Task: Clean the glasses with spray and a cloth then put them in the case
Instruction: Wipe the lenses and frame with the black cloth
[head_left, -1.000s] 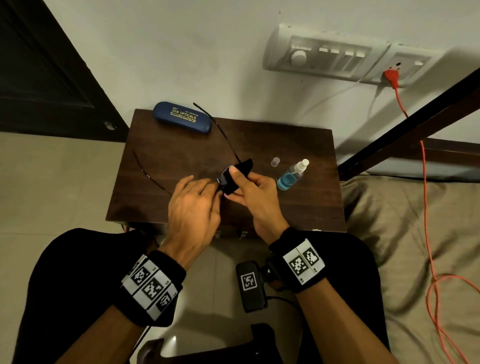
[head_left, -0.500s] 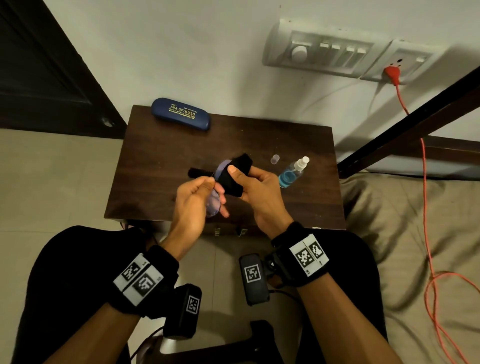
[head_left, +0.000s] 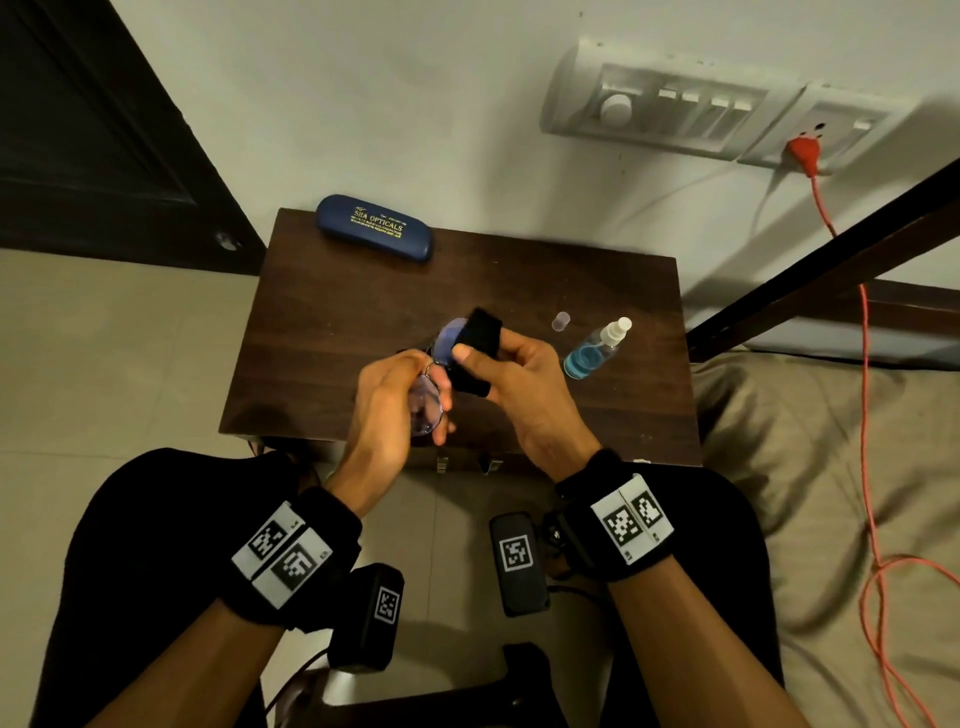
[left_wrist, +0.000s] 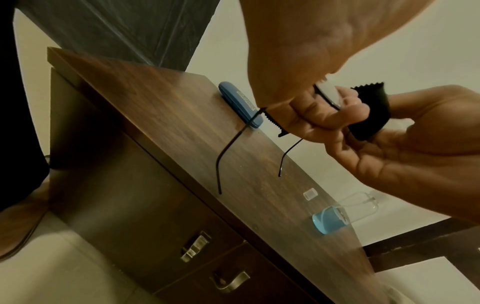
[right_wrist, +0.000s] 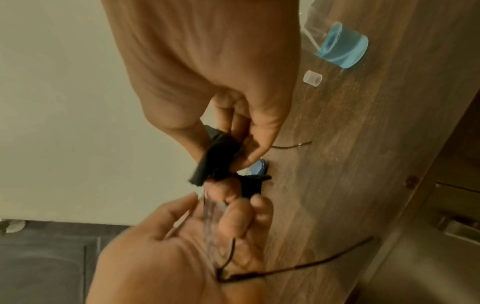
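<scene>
Left hand (head_left: 387, 410): raised in front of the body over the near edge of the table (head_left: 597, 291), fingers curled round the glasses (head_left: 434, 384), one lens cradled against the palm. Right hand (head_left: 519, 384): held just beside the left, thumb uppermost, a black cloth (head_left: 475, 353) pinched between thumb and fingers and pressed to the far lens. Both forearms: extended forward, bare, each wrist banded with a black strap bearing printed markers. Fingertips of the two hands nearly touch.

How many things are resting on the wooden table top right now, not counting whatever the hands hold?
3. The blue glasses case lies at the far left corner, the spray bottle lies on its side at the right, and its small clear cap stands just left of it. The hands could hide something small.
</scene>
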